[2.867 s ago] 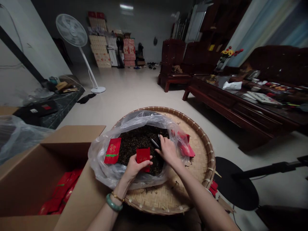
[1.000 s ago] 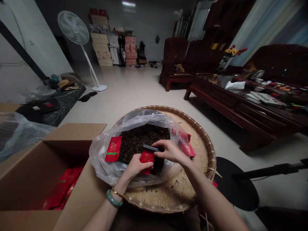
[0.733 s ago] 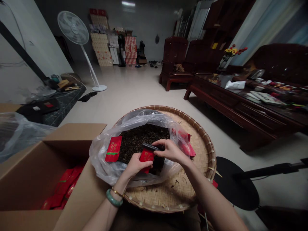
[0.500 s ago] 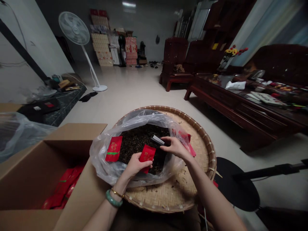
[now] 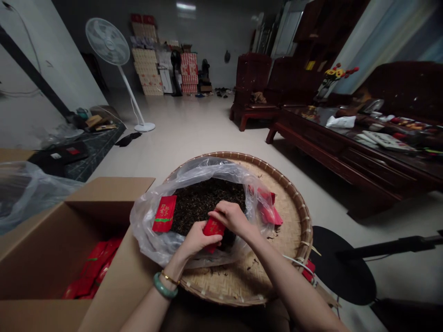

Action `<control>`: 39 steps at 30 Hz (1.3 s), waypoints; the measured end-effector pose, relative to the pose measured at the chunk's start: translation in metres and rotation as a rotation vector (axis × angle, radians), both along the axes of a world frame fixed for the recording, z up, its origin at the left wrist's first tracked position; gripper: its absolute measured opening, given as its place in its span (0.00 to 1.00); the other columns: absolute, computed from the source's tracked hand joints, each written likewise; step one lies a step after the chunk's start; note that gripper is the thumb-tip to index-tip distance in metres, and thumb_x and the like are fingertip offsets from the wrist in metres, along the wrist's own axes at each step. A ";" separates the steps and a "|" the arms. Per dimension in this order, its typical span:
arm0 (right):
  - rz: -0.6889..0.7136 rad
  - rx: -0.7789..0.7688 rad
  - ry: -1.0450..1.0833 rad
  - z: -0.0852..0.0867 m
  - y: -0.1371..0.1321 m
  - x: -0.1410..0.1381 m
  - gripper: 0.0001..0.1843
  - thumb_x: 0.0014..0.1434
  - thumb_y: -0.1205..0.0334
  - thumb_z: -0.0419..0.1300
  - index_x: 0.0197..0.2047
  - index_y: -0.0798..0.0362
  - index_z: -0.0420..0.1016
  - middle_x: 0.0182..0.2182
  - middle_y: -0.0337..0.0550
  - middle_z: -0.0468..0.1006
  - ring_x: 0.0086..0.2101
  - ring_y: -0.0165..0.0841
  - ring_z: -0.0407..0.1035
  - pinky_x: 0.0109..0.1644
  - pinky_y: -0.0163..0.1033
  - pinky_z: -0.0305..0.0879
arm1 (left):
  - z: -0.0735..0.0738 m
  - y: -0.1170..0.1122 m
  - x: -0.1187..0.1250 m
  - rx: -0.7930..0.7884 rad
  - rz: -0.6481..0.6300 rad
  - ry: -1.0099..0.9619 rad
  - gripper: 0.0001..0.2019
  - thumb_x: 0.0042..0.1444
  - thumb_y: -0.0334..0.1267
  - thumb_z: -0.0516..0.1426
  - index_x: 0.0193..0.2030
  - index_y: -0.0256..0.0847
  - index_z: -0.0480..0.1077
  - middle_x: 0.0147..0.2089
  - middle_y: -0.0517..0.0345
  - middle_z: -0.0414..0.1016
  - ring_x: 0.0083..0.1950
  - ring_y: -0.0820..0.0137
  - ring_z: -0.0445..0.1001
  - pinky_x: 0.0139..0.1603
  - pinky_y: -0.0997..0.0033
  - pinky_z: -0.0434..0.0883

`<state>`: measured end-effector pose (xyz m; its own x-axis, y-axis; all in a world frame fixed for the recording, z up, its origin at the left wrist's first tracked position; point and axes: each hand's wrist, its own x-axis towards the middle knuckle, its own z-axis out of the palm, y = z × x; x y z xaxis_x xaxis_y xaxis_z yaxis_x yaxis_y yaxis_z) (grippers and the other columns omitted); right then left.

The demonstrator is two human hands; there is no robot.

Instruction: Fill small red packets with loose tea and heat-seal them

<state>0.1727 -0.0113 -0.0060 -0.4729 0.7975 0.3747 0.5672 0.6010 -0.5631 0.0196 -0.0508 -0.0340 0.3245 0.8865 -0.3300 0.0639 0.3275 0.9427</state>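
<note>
My left hand (image 5: 197, 240) grips a small red packet (image 5: 213, 228) over a clear plastic bag (image 5: 155, 240) full of dark loose tea (image 5: 200, 203). My right hand (image 5: 230, 216) is closed at the packet's top edge, fingers pinched there; the scoop seen earlier is not visible in it. The bag lies in a round woven bamboo tray (image 5: 290, 216). Another red packet (image 5: 165, 213) leans against the bag's left side, and more red packets (image 5: 268, 210) lie on the tray to the right.
An open cardboard box (image 5: 51, 249) with red packets (image 5: 92, 272) inside stands at my left. A black round stool (image 5: 342, 272) sits at the right. A dark wooden table (image 5: 349, 157), chairs, a standing fan (image 5: 109, 44) and stacked cartons are farther off.
My right hand held a dark scoop over the packet, lifted it away, and has now come back down to the packet's top. My left hand kept hold of the packet throughout.
</note>
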 end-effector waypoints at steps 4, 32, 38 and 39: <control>0.010 -0.034 0.057 0.001 0.001 0.001 0.22 0.63 0.53 0.51 0.21 0.54 0.67 0.21 0.38 0.67 0.25 0.28 0.61 0.30 0.33 0.54 | 0.002 0.000 -0.003 -0.011 -0.011 -0.028 0.17 0.34 0.37 0.67 0.32 0.32 0.71 0.24 0.58 0.76 0.24 0.68 0.76 0.25 0.73 0.71; -0.241 -0.634 0.443 -0.028 -0.003 0.022 0.25 0.58 0.43 0.47 0.34 0.55 0.74 0.18 0.36 0.67 0.17 0.26 0.61 0.18 0.30 0.52 | -0.021 0.040 -0.115 0.701 0.508 1.155 0.18 0.54 0.39 0.52 0.51 0.32 0.67 0.47 0.39 0.74 0.50 0.52 0.72 0.52 0.52 0.66; -0.132 -0.385 0.011 -0.034 -0.016 0.012 0.15 0.61 0.58 0.49 0.32 0.52 0.76 0.25 0.40 0.77 0.26 0.31 0.69 0.30 0.33 0.60 | -0.014 0.037 -0.115 0.731 0.553 1.228 0.22 0.53 0.38 0.54 0.54 0.33 0.66 0.48 0.40 0.74 0.49 0.52 0.71 0.51 0.54 0.67; -0.124 -0.352 -0.059 -0.034 -0.018 0.011 0.14 0.61 0.60 0.50 0.33 0.52 0.76 0.28 0.42 0.78 0.29 0.32 0.71 0.32 0.34 0.61 | -0.014 0.035 -0.114 0.740 0.562 1.214 0.22 0.52 0.38 0.54 0.54 0.33 0.66 0.48 0.40 0.74 0.49 0.52 0.71 0.51 0.54 0.67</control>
